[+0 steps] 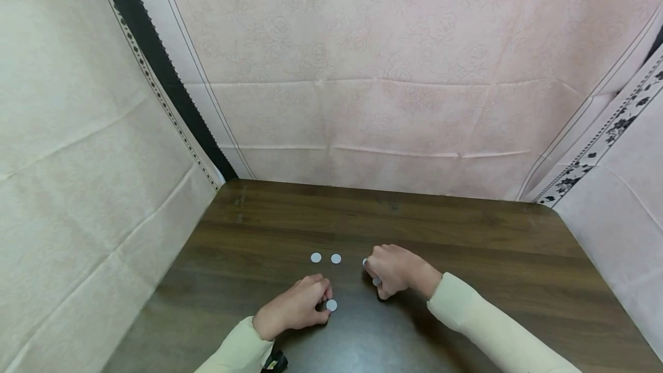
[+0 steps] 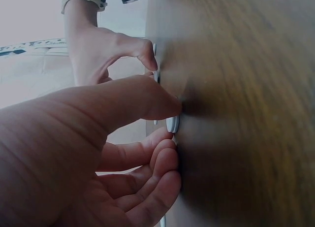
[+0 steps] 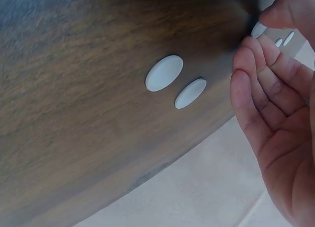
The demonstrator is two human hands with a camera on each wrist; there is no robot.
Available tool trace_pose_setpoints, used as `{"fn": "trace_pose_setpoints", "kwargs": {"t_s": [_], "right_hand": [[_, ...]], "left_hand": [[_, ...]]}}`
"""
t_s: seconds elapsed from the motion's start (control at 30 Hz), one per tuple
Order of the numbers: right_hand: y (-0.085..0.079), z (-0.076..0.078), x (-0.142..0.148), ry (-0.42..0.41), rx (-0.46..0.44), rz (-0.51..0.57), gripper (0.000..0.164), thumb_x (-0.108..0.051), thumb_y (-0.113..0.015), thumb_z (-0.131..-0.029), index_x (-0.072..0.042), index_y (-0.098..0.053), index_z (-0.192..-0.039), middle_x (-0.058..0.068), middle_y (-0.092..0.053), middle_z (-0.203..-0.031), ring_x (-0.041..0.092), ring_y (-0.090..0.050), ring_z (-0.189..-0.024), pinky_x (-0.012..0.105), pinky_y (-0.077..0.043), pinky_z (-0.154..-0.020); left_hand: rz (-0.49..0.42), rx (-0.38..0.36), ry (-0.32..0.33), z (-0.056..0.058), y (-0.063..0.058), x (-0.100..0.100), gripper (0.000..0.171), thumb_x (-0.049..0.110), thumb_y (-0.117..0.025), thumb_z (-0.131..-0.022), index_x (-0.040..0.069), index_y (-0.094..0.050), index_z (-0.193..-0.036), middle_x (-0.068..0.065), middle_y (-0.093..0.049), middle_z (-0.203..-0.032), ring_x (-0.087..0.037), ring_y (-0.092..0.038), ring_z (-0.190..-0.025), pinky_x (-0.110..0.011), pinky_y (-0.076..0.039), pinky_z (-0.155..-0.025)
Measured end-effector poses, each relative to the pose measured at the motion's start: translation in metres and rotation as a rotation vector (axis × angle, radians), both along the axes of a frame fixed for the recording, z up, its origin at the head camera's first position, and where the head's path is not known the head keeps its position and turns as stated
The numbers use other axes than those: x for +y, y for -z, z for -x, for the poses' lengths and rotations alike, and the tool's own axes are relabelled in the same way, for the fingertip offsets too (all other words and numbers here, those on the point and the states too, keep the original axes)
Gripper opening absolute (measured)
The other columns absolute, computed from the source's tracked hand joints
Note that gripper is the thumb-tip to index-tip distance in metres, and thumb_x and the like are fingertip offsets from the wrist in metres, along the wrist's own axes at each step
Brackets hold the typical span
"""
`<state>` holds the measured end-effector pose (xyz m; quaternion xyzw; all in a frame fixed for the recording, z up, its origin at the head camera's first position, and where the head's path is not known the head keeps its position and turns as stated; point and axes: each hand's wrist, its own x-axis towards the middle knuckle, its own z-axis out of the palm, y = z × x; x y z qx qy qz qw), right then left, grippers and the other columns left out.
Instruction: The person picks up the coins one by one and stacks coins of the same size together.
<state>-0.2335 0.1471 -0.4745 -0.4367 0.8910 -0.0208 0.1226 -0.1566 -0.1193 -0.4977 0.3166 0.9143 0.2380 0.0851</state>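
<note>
My left hand (image 1: 303, 304) is at the front middle of the table, pinching a small white disc (image 1: 331, 305) between thumb and index fingertips. In the left wrist view that white disc (image 2: 173, 124) sits on edge close to the wood, the other fingers curled below it. To the right, my right hand (image 1: 396, 270) pinches another white disc (image 1: 376, 282) by its thumb and fingertips. The right wrist view shows this white disc (image 3: 258, 29) at the thumb tip, the remaining fingers (image 3: 242, 86) bent alongside. A further white disc (image 1: 365, 262) is partly hidden behind the right hand.
Two white discs, one (image 1: 316, 257) left of the other (image 1: 336, 258), lie flat beyond the left hand. In the right wrist view, two more discs (image 3: 165, 73) lie beside the right fingers. The brown wooden table (image 1: 290, 212) ends at a pale cloth (image 1: 388, 120) behind.
</note>
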Motion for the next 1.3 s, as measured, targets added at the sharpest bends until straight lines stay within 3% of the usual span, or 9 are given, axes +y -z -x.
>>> {"fn": "trace_pose_setpoints", "kwargs": {"t_s": [0.83, 1.07, 1.23, 1.3], "right_hand": [[0.003, -0.011, -0.010, -0.032, -0.026, 0.081, 0.034, -0.012, -0.080, -0.078, -0.020, -0.050, -0.064, -0.015, -0.028, -0.054, 0.001, -0.028, -0.049, 0.020, -0.024, -0.047], [0.004, -0.015, -0.015, -0.053, -0.028, 0.077, 0.035, -0.013, -0.080, -0.078, -0.021, -0.048, -0.065, -0.014, -0.023, -0.055, 0.002, -0.022, -0.049, 0.021, -0.021, -0.048], [0.004, -0.019, -0.019, -0.068, -0.010, 0.068, 0.036, -0.013, -0.079, -0.077, -0.022, -0.047, -0.065, -0.014, -0.021, -0.056, 0.003, -0.021, -0.051, 0.021, -0.020, -0.048], [0.004, -0.021, -0.021, -0.077, 0.009, 0.067, 0.037, -0.014, -0.079, -0.076, -0.022, -0.045, -0.065, -0.014, -0.020, -0.057, 0.003, -0.021, -0.052, 0.021, -0.019, -0.048]], "left_hand": [[0.014, -0.034, 0.003, 0.001, 0.000, 0.000, 0.017, 0.015, -0.080, -0.088, 0.013, -0.064, -0.093, 0.006, -0.054, -0.087, -0.003, -0.045, -0.077, -0.019, -0.045, -0.070], [0.009, -0.033, 0.007, 0.000, -0.003, 0.000, 0.017, 0.015, -0.080, -0.088, 0.012, -0.064, -0.092, 0.005, -0.055, -0.087, -0.002, -0.045, -0.077, -0.019, -0.045, -0.070], [-0.031, -0.009, 0.030, 0.002, 0.002, -0.003, 0.017, 0.015, -0.080, -0.088, 0.012, -0.063, -0.091, 0.005, -0.054, -0.087, -0.004, -0.046, -0.077, -0.020, -0.045, -0.069], [-0.043, 0.030, 0.054, 0.005, 0.011, -0.006, 0.016, 0.016, -0.078, -0.089, 0.013, -0.062, -0.092, 0.006, -0.053, -0.087, -0.005, -0.046, -0.077, -0.022, -0.044, -0.067]]}}
